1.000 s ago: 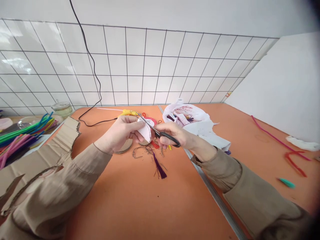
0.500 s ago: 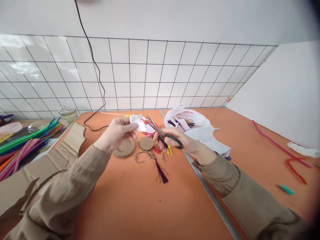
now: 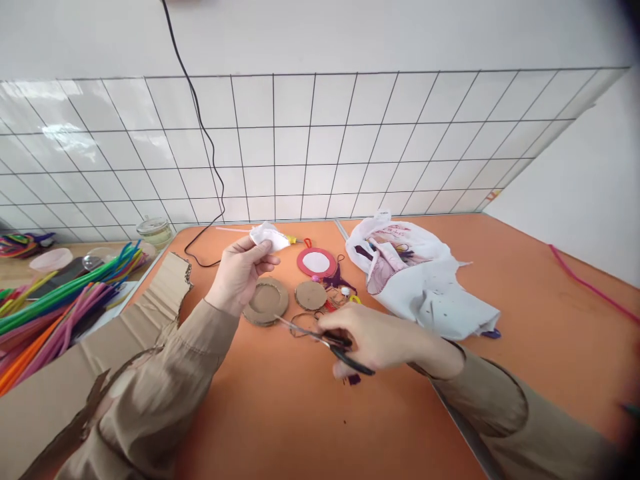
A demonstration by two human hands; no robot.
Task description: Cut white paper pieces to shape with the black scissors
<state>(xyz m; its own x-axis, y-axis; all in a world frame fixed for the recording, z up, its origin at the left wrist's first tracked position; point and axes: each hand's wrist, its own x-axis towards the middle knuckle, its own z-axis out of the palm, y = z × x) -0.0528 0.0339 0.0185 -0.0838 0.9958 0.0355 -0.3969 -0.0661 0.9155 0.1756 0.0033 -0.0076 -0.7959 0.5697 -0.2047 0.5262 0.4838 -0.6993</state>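
My left hand (image 3: 241, 270) pinches a small white piece (image 3: 270, 237) between thumb and fingers, above the orange table (image 3: 280, 413). Black-handled scissors (image 3: 327, 343) are in my right hand (image 3: 375, 337), their blades pointing left and slightly blurred. Below my left hand lies a cardboard disc with a round recess (image 3: 266, 301). A smaller cardboard disc (image 3: 311, 295) sits to its right. Behind them is a red ring with a white centre (image 3: 317, 262). My right hand partly covers the purple tassel, and loose cords lie near the discs.
A white plastic bag (image 3: 440, 300) with cloth in it lies at the right. Torn cardboard (image 3: 120, 340) and colourful pipe cleaners (image 3: 65, 313) are at the left, near a glass jar (image 3: 155, 231). A black cable (image 3: 205, 130) hangs down behind.
My right hand has moved the scissors away from the white piece, down and toward me. My left hand still holds the piece. The view has shifted, and the red ring is now uncovered.
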